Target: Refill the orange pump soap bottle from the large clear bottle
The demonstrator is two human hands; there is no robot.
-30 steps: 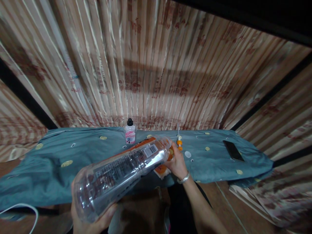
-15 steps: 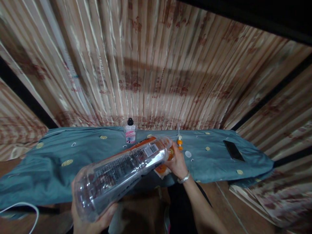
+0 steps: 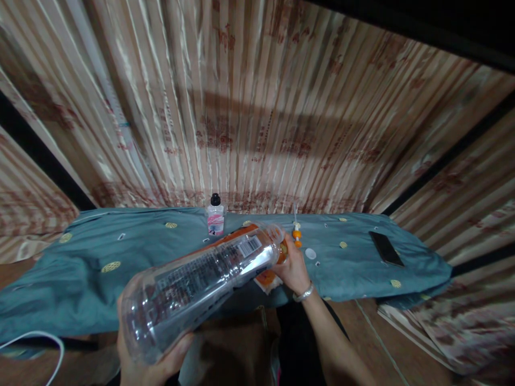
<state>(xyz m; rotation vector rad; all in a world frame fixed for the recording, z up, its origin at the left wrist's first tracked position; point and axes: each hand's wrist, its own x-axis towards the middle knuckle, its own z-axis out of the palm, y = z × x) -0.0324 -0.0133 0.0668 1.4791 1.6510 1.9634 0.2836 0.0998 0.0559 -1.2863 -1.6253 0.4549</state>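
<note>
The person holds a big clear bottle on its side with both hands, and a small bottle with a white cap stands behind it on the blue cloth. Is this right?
Not quite. In the head view the small bottle has a black cap, not white. The rest holds: the left hand and right hand hold the big clear bottle on its side over the blue cloth.

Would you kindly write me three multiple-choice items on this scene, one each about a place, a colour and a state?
1. Where does the flat black phone lie?
A. on the teal patterned cloth, at its right end
B. on the wooden floor
C. in the left hand

2. What colour is the cap of the small white bottle?
A. orange
B. black
C. teal

3. How is the large clear plastic bottle held?
A. upright
B. hanging mouth down
C. tilted, base toward the camera

Answers:
1 A, the phone rests on the cloth's right end.
2 B, its cap is dark.
3 C, the left hand grips its base and the right hand is at its mouth.
</note>
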